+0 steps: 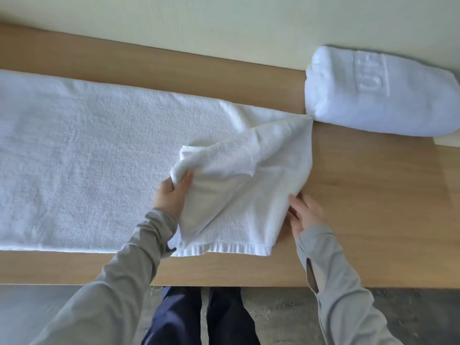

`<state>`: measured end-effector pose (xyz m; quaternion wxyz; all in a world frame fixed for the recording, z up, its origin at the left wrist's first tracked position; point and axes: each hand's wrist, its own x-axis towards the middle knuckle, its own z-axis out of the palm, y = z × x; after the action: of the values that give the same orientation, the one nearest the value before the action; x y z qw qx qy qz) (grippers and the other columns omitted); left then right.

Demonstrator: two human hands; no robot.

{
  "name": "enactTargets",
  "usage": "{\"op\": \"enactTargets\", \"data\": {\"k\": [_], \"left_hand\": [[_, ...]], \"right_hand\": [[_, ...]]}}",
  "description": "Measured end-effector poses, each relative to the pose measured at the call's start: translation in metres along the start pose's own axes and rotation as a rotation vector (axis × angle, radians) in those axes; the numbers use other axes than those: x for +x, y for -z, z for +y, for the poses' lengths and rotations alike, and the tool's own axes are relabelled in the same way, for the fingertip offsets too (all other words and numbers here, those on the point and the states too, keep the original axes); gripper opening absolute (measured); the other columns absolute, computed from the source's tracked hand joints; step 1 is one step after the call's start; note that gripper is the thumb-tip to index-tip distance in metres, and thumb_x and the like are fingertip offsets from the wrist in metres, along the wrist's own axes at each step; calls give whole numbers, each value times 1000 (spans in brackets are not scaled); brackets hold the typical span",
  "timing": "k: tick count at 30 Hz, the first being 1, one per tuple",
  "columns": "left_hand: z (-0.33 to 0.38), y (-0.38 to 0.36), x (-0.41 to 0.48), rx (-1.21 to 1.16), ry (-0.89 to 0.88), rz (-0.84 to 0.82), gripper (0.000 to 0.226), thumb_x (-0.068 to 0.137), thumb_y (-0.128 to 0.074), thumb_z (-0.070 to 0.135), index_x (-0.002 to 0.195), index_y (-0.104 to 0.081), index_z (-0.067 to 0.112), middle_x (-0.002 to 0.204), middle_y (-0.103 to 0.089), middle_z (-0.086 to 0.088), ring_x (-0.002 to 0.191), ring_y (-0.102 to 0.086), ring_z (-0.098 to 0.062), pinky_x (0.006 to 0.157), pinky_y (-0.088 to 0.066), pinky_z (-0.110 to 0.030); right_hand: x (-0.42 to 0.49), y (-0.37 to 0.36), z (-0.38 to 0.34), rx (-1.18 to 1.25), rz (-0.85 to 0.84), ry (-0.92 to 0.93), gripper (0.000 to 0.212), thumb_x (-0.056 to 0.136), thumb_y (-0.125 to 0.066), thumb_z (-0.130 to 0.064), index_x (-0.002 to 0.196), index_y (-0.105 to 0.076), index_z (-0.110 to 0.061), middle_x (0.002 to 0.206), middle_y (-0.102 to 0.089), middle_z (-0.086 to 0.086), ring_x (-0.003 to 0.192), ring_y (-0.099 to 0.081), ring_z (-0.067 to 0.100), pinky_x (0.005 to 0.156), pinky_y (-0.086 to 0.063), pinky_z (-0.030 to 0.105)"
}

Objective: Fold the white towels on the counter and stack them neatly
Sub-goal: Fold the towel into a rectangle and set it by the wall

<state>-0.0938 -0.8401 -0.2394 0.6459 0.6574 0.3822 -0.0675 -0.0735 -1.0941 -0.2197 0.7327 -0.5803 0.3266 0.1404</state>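
A light-brown wooden counter (373, 195) with a smooth, grained top carries two things. A long white terry towel (87, 158) lies flat on it, spread lengthwise and running out of view on the left. The towel's right end is raised off the wood and turned back over the flat part, and a hemmed border lies along its near edge. Just past the far right corner of this towel sits a folded white towel bundle (380, 95) with an embossed band, thick and rounded, its nearest corner almost touching the long towel.
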Motion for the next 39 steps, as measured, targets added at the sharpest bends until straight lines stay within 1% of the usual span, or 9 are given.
{"op": "enactTargets", "data": {"k": [4, 10, 15, 18, 24, 30, 34, 36, 39], "left_hand": [[-4, -4, -2, 67, -86, 32, 35, 90, -56, 40, 70, -48, 12, 62, -39, -2, 58, -37, -15, 52, -32, -26], [-8, -6, -1, 101, -150, 70, 44, 91, -55, 37, 56, -37, 18, 52, -30, 5, 46, -29, -9, 39, -27, -15], [-10, -7, -2, 91, -175, 90, 44, 91, -56, 35, 55, -38, 19, 51, -31, 6, 37, -32, 0, 35, -25, -8], [-7, -8, -4, 79, -169, 83, 43, 92, -55, 35, 56, -40, 19, 50, -32, 6, 41, -33, -4, 35, -27, -8], [-9, -8, -8, 80, -209, 62, 42, 93, -53, 34, 57, -40, 18, 53, -33, 2, 49, -32, -11, 45, -32, -19], [-6, -12, -32, 134, -269, -90, 48, 86, -57, 47, 68, -53, 3, 56, -49, -14, 52, -50, -23, 51, -44, -34], [-13, -25, -70, 478, -712, -361, 49, 87, -45, 50, 91, -64, 5, 81, -62, 7, 73, -63, -3, 68, -55, -19], [-28, -41, -82, 838, -951, -548, 52, 92, -35, 49, 124, -58, 14, 129, -54, 0, 123, -47, -21, 110, -35, -41], [-54, -61, -91, 1325, -1009, -703, 68, 93, -22, 55, 148, 10, 30, 155, 22, 4, 140, 27, -23, 113, 19, -48]], "right_hand": [[6, -14, -4, 22, -184, -48, 13, 87, -54, -6, 97, -62, -7, 72, -57, 1, 59, -47, 11, 44, -36, 17], [10, -23, 3, -603, -97, 216, 40, 73, -77, -16, 103, -49, -17, 92, -56, -8, 82, -53, 1, 63, -42, 2], [10, -24, -2, -637, -43, 105, 32, 75, -73, -9, 98, -52, -17, 88, -60, -5, 85, -61, 17, 76, -51, 29], [1, -4, -7, -643, -10, 119, 17, 77, -68, -3, 76, -61, -19, 76, -65, 2, 77, -62, 26, 72, -53, 36], [-16, 67, 3, -755, 238, 75, 11, 81, -69, -16, 79, -60, -11, 80, -66, 11, 67, -61, 26, 58, -54, 33], [-24, 78, 27, -704, 191, 25, 17, 82, -68, -15, 90, -53, -12, 84, -64, 7, 68, -61, 20, 48, -50, 24], [-27, 81, 35, -685, 266, 112, 13, 83, -67, -14, 77, -55, -16, 78, -65, 7, 53, -58, 15, 38, -46, 17], [-29, 84, 37, -644, 287, 94, 12, 82, -68, -15, 79, -57, -12, 74, -66, 10, 43, -55, 14, 38, -46, 19], [-31, 88, 43, -555, 302, 34, 16, 91, -58, -20, 86, -56, -5, 71, -65, 14, 41, -55, 14, 39, -46, 21]]}}
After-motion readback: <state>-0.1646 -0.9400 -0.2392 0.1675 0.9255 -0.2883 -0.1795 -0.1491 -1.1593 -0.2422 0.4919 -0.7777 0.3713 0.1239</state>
